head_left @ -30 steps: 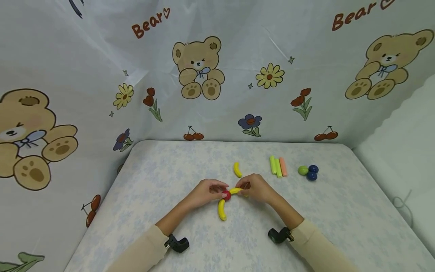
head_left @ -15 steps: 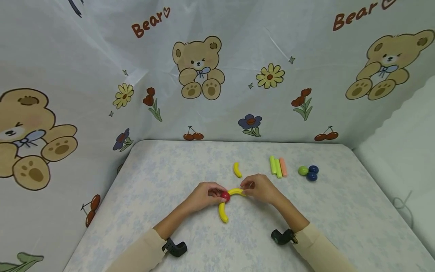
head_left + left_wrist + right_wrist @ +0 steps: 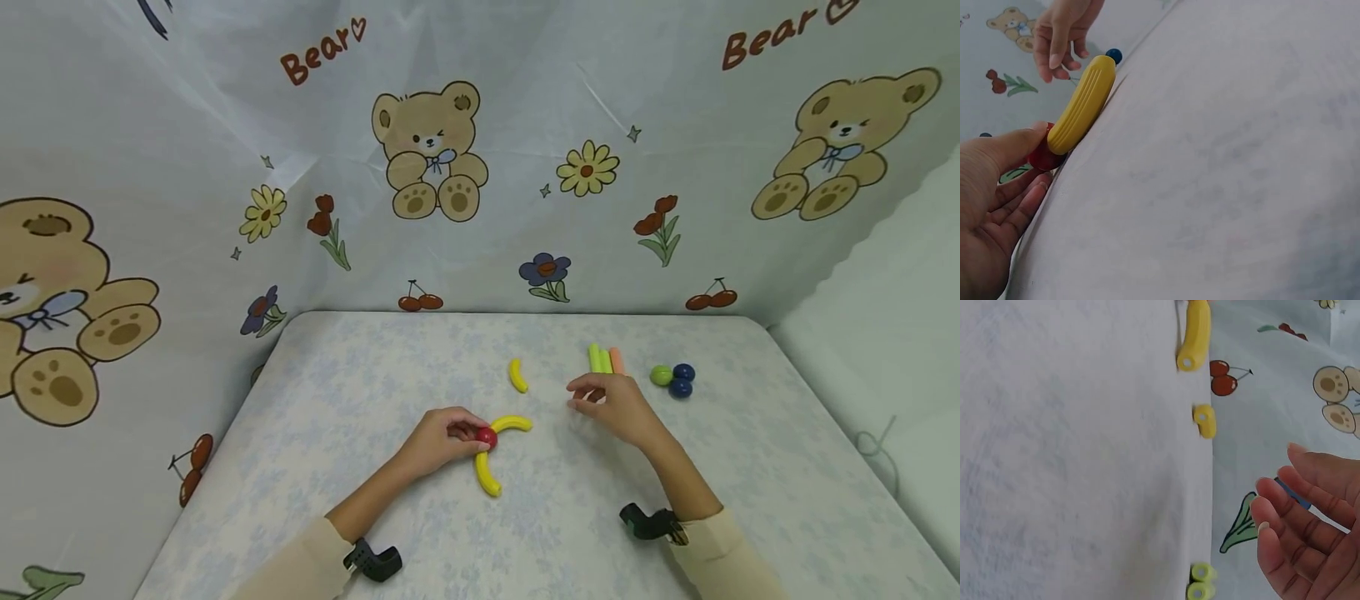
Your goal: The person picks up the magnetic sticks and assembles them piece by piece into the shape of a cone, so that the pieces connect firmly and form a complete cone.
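Note:
My left hand (image 3: 442, 443) pinches a small red ball (image 3: 487, 438) between thumb and fingers, low over the table. Two toy bananas lie against the ball: one banana (image 3: 513, 423) points to the right, the other banana (image 3: 487, 477) towards me. In the left wrist view, a ridged yellow banana (image 3: 1084, 106) meets the red ball (image 3: 1044, 156) at one end. Holding nothing, my right hand (image 3: 617, 408) is raised with loosely bent fingers, in front of the coloured sticks. The right wrist view shows the same hand (image 3: 1313, 525) with its fingers apart.
A third banana (image 3: 518, 376) lies farther back. Two light green sticks (image 3: 600, 358) and an orange stick (image 3: 617, 360) are partly hidden behind my right hand. To their right sit a green ball (image 3: 661, 376) and two dark blue balls (image 3: 681, 389). A bear-print cloth (image 3: 480, 250) hangs behind the table.
The right hand has let go of the right-pointing banana and moved away to the right. The left hand keeps hold of the red ball, which has shifted slightly left and nearer.

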`<action>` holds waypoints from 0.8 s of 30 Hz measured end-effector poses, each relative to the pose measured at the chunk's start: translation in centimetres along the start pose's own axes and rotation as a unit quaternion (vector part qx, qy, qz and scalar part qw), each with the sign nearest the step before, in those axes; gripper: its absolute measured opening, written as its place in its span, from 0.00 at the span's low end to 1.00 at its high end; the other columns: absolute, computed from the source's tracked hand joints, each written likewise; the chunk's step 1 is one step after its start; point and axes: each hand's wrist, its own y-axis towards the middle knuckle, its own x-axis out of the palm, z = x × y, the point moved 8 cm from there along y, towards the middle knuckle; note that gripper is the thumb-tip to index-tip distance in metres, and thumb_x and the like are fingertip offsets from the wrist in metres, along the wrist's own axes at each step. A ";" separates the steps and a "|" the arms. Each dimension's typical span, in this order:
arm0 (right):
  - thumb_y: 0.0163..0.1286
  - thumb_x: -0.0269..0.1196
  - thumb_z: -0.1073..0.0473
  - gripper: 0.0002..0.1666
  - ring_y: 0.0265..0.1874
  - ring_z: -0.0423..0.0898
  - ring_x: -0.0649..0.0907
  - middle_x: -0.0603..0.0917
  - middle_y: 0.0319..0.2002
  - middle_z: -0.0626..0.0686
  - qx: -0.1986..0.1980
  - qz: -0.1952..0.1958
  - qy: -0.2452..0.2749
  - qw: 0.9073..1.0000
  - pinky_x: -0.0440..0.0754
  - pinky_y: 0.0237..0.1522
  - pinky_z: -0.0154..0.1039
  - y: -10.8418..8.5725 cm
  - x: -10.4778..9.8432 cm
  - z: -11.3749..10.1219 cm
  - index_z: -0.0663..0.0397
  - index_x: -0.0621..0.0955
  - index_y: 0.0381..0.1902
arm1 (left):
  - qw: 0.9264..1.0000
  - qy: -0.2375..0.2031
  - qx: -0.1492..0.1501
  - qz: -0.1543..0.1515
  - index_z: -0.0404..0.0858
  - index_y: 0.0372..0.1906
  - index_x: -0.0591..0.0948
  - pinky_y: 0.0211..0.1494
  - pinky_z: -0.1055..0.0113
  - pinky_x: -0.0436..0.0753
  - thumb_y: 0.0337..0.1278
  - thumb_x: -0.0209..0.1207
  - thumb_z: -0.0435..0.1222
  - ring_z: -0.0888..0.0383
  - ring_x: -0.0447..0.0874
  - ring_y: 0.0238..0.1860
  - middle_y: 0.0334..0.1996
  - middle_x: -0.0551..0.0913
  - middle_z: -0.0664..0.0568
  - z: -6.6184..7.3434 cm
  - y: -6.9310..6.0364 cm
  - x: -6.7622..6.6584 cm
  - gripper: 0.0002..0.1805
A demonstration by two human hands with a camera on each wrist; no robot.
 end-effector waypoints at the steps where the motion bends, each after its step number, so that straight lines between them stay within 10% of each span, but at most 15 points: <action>1: 0.67 0.72 0.61 0.13 0.35 0.46 0.84 0.87 0.36 0.48 0.001 0.010 -0.002 1.000 0.82 0.34 0.37 -0.1 -0.5 0.3 0.59 0.87 0.48 | 1.000 -0.001 0.002 0.002 0.53 0.47 0.88 0.43 0.65 0.86 0.54 0.75 0.46 0.59 0.85 0.38 0.38 0.87 0.61 0.0 -0.1 0.0 0.15; 24: 0.70 0.69 0.58 0.15 0.35 0.50 0.85 0.88 0.40 0.58 0.071 0.155 -0.047 0.984 0.80 0.29 0.32 -2.2 -8.5 8.1 0.61 0.87 0.51 | 0.999 -0.010 0.012 0.035 0.51 0.46 0.89 0.43 0.66 0.86 0.54 0.75 0.44 0.60 0.86 0.37 0.39 0.87 0.61 0.5 -0.8 -0.3 0.14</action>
